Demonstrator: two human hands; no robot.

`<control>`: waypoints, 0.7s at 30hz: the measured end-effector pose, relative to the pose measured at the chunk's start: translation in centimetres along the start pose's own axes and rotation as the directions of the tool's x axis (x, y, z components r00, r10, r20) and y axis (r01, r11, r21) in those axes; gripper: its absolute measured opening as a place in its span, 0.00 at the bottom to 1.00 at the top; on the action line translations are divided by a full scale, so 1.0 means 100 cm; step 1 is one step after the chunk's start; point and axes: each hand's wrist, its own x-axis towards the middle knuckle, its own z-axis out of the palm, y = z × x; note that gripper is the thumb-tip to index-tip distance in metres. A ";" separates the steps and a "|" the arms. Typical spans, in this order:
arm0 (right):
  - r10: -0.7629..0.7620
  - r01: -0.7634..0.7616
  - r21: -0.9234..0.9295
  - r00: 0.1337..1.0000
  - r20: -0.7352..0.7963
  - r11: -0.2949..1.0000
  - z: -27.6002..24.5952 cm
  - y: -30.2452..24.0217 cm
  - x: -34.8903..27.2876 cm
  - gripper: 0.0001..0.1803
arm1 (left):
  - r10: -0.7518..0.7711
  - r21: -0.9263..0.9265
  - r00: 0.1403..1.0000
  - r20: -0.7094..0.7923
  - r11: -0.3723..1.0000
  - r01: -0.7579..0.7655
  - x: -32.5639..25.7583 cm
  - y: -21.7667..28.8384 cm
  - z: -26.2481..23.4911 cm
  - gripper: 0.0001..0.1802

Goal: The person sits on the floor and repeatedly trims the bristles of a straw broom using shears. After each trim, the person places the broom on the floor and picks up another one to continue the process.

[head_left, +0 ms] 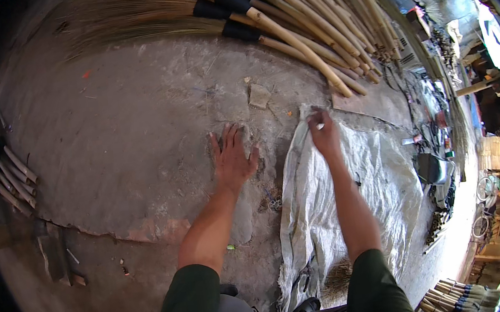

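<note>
My left hand (233, 158) is open, fingers spread, low over or flat on the grey concrete floor (136, 119); contact is hard to tell. To its right, my right hand (326, 139) is closed at the far edge of a crumpled white woven plastic sheet (374, 173). A bit of white shows between its curled fingers, which are slightly blurred. The sheet spreads under my right forearm toward my body. Beyond both hands lies a pile of brooms with bamboo handles (305, 43), black bindings and straw heads (132, 16).
A flat square chip (259, 96) lies beyond my hands. Short curved handles (14, 174) are bundled at far left. Straw bristles (338, 278) rest on the sheet near my body. More bound handles (460, 298) lie at lower right. Bicycle wheels (482, 211) and clutter line the right side.
</note>
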 end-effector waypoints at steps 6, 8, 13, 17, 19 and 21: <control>-0.054 0.015 -0.323 0.992 -0.111 0.946 0.009 0.060 0.144 0.50 | -0.022 -0.008 1.000 0.004 1.000 0.022 0.003 0.002 -0.003 0.41; 0.008 -0.054 -0.431 0.994 -0.109 0.901 0.021 0.063 0.168 0.50 | -0.021 -0.013 1.000 -0.008 1.000 0.021 0.005 0.004 -0.005 0.41; 0.103 -0.140 -0.673 0.990 -0.094 0.726 0.024 0.036 0.174 0.40 | -0.027 -0.046 0.999 -0.038 0.999 0.025 0.006 0.004 -0.004 0.39; -0.011 -0.049 -0.601 0.995 -0.096 0.797 -0.030 -0.008 0.149 0.23 | -0.010 -0.064 0.992 -0.125 0.998 0.002 0.005 0.005 0.000 0.35; -0.243 0.056 -0.628 0.946 -0.216 0.776 -0.077 -0.026 0.117 0.19 | -0.015 -0.078 0.988 -0.153 0.997 0.003 0.003 0.003 0.005 0.32; -0.304 0.089 -0.622 0.920 -0.248 0.778 -0.143 -0.037 0.075 0.19 | -0.005 -0.095 0.984 -0.180 0.995 -0.013 0.001 -0.001 0.012 0.30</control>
